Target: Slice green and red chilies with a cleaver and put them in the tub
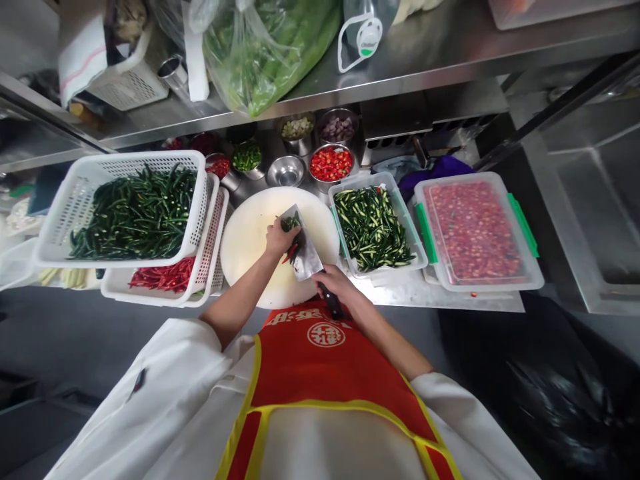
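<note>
Right hand gripping cleaver, left hand at peppers

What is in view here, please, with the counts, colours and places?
Cutting board: one, white, centre
Cleaver: one, silver with black handle, over board
Chilli pieces: several, dark green and red, at the cleaver
Upper basket: one, white, left, holding green chillies
Lower baskets: two or more, white, underneath, red chillies showing
Open tub: one, clear, right of board, holding cut green pieces
Lidded tub: one, clear with green clips, further right, reddish contents
Metal bowls: several, silver, behind board
Plastic bag: one, clear, on shelf, green vegetables inside
Apron: one, red and yellow, bottom centre
Sleeves: two, white, lower left and right
Left hand: one, bare, at the chilli pieces
Right hand: one, bare, on cleaver handle
</note>
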`<state>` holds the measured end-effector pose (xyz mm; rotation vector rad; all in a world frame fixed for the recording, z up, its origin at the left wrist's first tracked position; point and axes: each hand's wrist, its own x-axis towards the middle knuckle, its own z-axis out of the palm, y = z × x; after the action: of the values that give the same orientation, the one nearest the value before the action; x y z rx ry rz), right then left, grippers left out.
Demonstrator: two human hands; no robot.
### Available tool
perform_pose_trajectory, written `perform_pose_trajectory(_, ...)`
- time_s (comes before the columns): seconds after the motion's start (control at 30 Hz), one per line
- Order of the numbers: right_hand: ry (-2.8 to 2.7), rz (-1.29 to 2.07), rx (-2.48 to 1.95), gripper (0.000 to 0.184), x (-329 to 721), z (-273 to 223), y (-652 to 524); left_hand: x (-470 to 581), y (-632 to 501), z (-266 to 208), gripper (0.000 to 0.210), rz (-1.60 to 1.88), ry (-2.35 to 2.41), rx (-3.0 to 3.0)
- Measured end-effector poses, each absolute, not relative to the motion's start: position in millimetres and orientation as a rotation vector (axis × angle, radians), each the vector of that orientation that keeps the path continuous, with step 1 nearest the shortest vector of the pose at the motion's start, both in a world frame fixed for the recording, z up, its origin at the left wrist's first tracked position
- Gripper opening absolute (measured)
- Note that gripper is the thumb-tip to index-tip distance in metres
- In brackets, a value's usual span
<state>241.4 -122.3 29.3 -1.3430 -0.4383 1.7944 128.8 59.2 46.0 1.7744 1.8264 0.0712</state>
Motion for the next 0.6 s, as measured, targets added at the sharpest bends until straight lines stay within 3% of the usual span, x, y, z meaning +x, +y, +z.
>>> perform_pose_trajectory(0.37, -0.295, 1.520, -1.345, 0.020, 300, 67, -140, 240, 63, 91, 0.075, 0.182, 1.533, 1.972)
perform_pose_trajectory(0.6, -0.217, 1.301, -1.494, 0.021, 357, 78, -160, 342, 52, 78, 0.072, 0.184, 1.264, 1.995)
